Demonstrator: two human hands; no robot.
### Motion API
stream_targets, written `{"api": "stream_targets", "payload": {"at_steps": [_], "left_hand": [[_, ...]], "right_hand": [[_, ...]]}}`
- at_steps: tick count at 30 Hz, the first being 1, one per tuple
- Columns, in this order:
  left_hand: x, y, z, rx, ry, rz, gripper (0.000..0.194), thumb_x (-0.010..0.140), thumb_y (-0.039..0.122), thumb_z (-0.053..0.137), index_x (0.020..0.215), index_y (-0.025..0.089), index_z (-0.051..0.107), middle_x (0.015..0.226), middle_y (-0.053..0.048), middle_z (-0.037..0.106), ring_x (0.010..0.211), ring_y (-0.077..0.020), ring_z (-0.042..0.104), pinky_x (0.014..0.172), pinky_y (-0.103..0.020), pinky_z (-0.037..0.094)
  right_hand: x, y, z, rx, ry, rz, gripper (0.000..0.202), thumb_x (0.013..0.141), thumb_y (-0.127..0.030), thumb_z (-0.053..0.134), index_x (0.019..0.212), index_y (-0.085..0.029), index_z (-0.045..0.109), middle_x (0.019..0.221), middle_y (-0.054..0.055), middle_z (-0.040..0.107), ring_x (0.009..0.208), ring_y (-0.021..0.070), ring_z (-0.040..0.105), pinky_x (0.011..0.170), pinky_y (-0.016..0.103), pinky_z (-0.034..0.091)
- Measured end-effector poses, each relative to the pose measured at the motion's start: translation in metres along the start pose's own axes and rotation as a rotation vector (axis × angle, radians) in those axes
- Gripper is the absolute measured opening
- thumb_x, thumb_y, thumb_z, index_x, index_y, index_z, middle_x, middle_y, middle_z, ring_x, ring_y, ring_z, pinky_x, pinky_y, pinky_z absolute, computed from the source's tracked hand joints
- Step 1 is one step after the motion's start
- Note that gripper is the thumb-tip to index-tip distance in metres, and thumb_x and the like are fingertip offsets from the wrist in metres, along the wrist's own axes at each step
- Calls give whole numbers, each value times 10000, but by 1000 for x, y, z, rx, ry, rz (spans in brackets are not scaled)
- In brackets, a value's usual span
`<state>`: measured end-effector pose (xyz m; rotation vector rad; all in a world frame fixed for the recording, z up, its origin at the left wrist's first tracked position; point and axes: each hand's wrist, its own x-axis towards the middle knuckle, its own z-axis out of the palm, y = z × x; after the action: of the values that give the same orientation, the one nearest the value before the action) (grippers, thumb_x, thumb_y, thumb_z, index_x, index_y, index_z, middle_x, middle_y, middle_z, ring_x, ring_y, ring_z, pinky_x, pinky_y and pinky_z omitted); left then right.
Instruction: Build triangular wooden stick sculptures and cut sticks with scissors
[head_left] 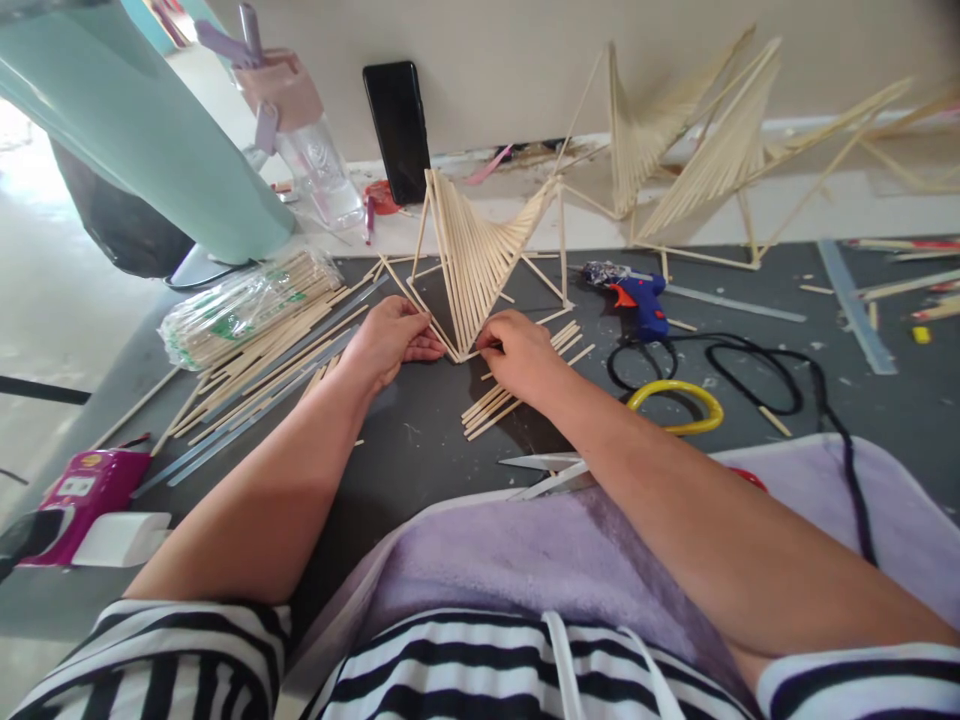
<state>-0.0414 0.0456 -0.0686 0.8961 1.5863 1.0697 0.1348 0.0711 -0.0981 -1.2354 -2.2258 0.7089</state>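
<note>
A twisted, fan-like model of thin wooden sticks [474, 262] stands on the dark table, its front corner toward me. My left hand [390, 342] grips the stick along its left base edge, thumb on top. My right hand [514, 350] is closed in a pinch at the base just right of the front corner; its fingertips are partly hidden. Under and beside my right wrist lie several short loose sticks [491, 405]. A blue hot glue gun [641, 300] rests to the right of the model.
Finished-looking stick models [694, 140] stand along the back right. At left are a bag of sticks [247, 305], loose sticks, a magenta power adapter [97, 490] and a bottle [315, 150]. Scissors with a yellow handle [709, 400] lie under my right forearm. A phone [397, 130] leans on the wall.
</note>
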Motion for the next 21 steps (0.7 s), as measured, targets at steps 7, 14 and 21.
{"api": "stream_targets", "payload": {"at_steps": [7, 14, 21], "left_hand": [[0, -1, -1, -6, -13, 11, 119, 816, 150, 555, 777, 155, 443, 565, -3, 607, 496, -133, 646, 484, -217, 546], [-1, 1, 1, 6, 4, 3, 125, 818, 142, 563, 765, 152, 450, 561, -10, 613, 492, -129, 641, 493, -219, 547], [0, 0, 1, -13, -9, 12, 108, 822, 128, 541, 763, 148, 453, 552, -17, 614, 480, -125, 633, 478, -212, 540]], "right_hand": [[0, -1, -1, 7, -4, 12, 161, 714, -40, 551, 694, -193, 597, 944, 54, 628, 988, 225, 574, 910, 402, 404], [0, 0, 1, 15, 9, -5, 156, 706, -45, 563, 679, -196, 591, 919, 49, 629, 975, 221, 575, 905, 396, 413], [0, -2, -1, 14, 11, 0, 163, 697, -39, 568, 670, -198, 593, 909, 44, 629, 963, 217, 577, 901, 389, 418]]}}
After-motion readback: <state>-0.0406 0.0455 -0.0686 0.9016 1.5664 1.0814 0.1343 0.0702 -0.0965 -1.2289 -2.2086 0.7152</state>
